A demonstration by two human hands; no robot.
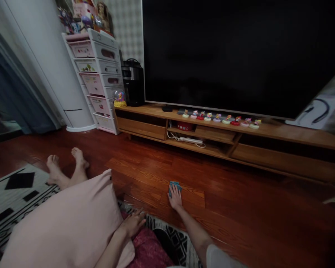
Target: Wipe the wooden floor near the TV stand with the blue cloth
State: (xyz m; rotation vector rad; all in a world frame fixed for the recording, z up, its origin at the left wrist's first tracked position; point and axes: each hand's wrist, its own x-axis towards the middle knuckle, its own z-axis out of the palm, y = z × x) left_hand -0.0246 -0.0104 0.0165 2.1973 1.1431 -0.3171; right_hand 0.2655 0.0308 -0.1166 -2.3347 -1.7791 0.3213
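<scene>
On the wooden floor, my right hand (175,197) lies palm down over some flat blue pieces (174,183) that look like cards. Its fingers are stretched out and slightly apart on top of them. The hand covers most of the blue pieces, so their number is hidden. My left hand (134,222) rests at the edge of the pink pillow (72,223), above dark red patterned cloth (149,249). Its fingers are extended and I see nothing held in them.
Ahead stands a low wooden TV cabinet (145,128) with a row of several small figurines (217,118) before a large dark television (234,56). A white and pink drawer tower (100,82) is at the left. Bare feet (54,169) rest near a patterned rug (16,186).
</scene>
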